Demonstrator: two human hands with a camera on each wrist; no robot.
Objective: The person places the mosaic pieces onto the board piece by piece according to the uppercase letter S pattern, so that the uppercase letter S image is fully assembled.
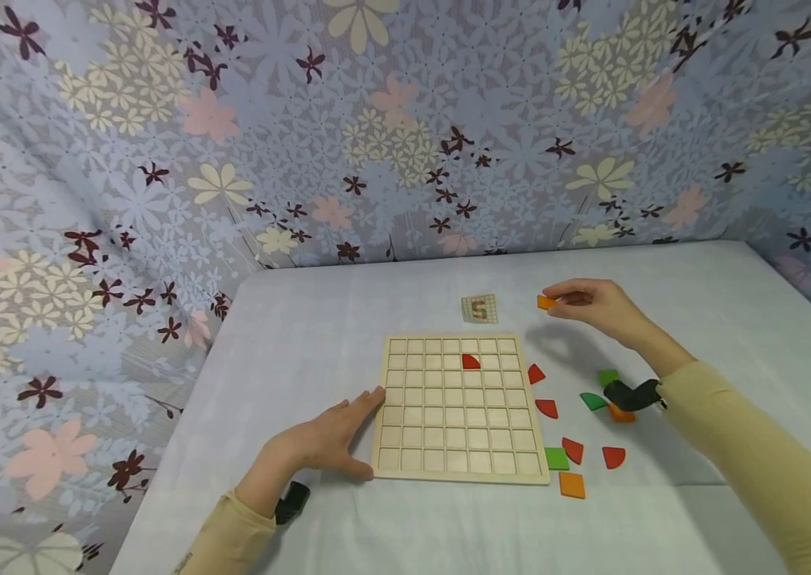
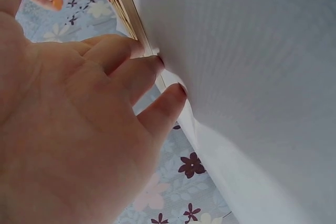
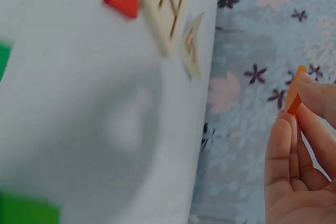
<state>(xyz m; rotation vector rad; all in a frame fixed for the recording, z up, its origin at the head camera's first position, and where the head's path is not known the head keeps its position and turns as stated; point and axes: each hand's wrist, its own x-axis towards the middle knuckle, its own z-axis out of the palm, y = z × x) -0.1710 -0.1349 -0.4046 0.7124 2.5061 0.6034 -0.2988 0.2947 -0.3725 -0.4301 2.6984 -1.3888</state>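
My right hand (image 1: 595, 307) pinches an orange piece (image 1: 546, 302) between thumb and fingers, raised over the cloth to the right of a small pattern card (image 1: 480, 309). In the right wrist view the orange piece (image 3: 295, 90) is seen nearly edge-on at the fingertips of the right hand (image 3: 302, 156). My left hand (image 1: 330, 438) rests with spread fingers against the left edge of the wooden grid board (image 1: 463, 477); the left wrist view shows the left hand's (image 2: 89, 119) fingertips touching that edge. One red quarter-round piece (image 1: 471, 362) lies in an upper cell of the board.
Right of the board lie several red pieces (image 1: 547, 408), green pieces (image 1: 557, 458) and orange pieces (image 1: 572, 485). A dark green piece (image 1: 593, 401) is near the right wrist's black strap. A flowered cloth (image 1: 391, 160) hangs behind the table.
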